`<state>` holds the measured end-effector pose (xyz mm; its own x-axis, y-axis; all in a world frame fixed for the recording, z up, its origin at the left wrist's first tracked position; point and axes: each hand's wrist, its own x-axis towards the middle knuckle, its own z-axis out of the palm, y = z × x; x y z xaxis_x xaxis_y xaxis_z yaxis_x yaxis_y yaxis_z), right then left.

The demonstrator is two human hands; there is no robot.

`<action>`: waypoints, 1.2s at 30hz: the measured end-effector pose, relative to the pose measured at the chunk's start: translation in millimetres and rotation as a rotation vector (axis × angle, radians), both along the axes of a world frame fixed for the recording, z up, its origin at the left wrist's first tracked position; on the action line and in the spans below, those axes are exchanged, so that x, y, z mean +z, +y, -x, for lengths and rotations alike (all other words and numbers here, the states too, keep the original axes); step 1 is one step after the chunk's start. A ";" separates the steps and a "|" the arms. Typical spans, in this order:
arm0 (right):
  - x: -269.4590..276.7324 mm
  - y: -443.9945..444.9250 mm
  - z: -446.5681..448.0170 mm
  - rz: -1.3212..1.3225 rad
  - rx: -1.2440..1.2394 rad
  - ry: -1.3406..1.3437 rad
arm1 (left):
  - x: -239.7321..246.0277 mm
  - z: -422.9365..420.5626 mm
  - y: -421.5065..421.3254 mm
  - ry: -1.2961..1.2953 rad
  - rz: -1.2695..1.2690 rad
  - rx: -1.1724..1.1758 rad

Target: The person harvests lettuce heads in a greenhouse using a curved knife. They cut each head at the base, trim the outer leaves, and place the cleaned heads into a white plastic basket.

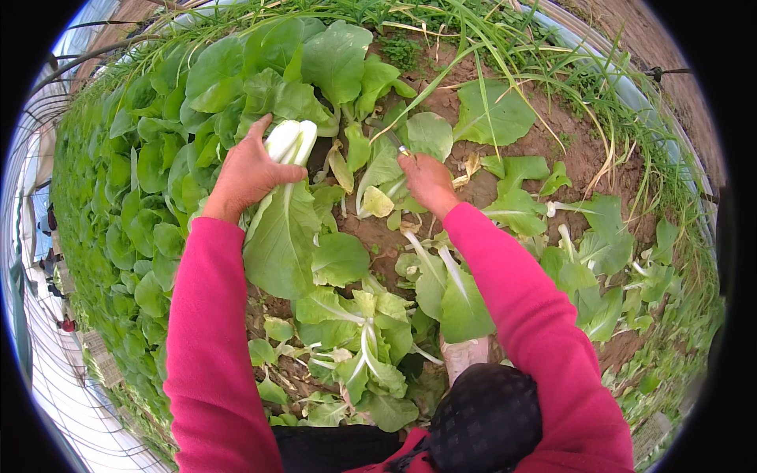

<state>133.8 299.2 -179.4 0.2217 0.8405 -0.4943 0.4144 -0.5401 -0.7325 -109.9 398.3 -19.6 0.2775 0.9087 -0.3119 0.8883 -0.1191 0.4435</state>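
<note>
My left hand (253, 167) is wrapped around a leafy green vegetable that looks like pak choi (291, 142), thumb on the near side. Its thick white stalk base points away from me, and a broad green leaf (284, 236) hangs back toward my body. In my right hand (427, 180) is a small knife (403, 150); a metal collar shows at the fist, while the blade runs forward among leaves and is only partly visible. Loose leaves (378, 168) lie on the soil between my hands.
Dense standing greens (136, 195) fill the bed on the left. Cut leaves (366, 337) litter the brown soil (597, 136) in front of me and to the right. Long grass (639, 118) borders a pale plastic edging (627, 88). Greenhouse hoops (35, 148) curve at far left.
</note>
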 end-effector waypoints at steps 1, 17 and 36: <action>2.6 -2.6 -0.1 -0.137 0.048 0.020 | -0.3 1.2 -1.7 0.003 0.003 0.011; -2.6 42.4 51.2 -0.269 0.109 -0.008 | -4.8 8.5 -17.9 -0.004 0.019 0.056; -30.5 53.7 72.6 -0.050 0.114 0.065 | -5.0 6.8 -26.0 -0.060 -0.014 0.041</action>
